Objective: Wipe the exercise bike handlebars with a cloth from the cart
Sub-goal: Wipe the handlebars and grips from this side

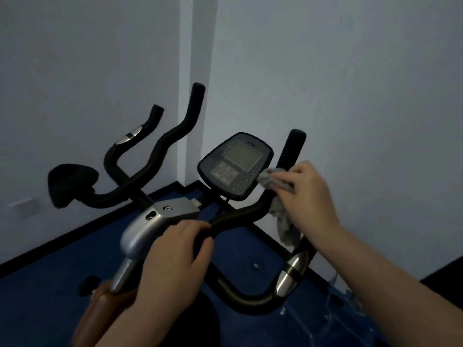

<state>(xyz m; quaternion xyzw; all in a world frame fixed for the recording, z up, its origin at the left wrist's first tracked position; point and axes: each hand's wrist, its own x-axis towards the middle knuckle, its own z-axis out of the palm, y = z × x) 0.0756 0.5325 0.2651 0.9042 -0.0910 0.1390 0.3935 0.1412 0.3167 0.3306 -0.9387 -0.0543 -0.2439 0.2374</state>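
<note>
Handlebars (pixel 240 216) sat black and multi-bent at frame centre, in front of a pale wall corner (pixel 195 58), over blue floor (pixel 75 254). Your right hand (pixel 308 196) was closed around a grey cloth (pixel 273 182), pressing it against the right upright grip just below its rounded tip. Part of the cloth was bunched under your fingers; a loose tail (pixel 285 226) hung down beside the bar, near the silver pulse sensor (pixel 292 272) on the lower loop. Your left hand (pixel 175 256) was wrapped on the central bar where it met the silver stem housing (pixel 155 221), thumb on top, fingers curled underneath, holding nothing else. Console (pixel 235 165) stood tilted between the 2 sides, screen dark, touching neither hand; the cloth lay just beside its right edge. Left-side bars rose well apart from both hands, 1 with its own silver sensor (pixel 130 135). A dark padded shape (pixel 70 184) sat at far left, possibly an elbow pad; the dim light left it unclear.
</note>
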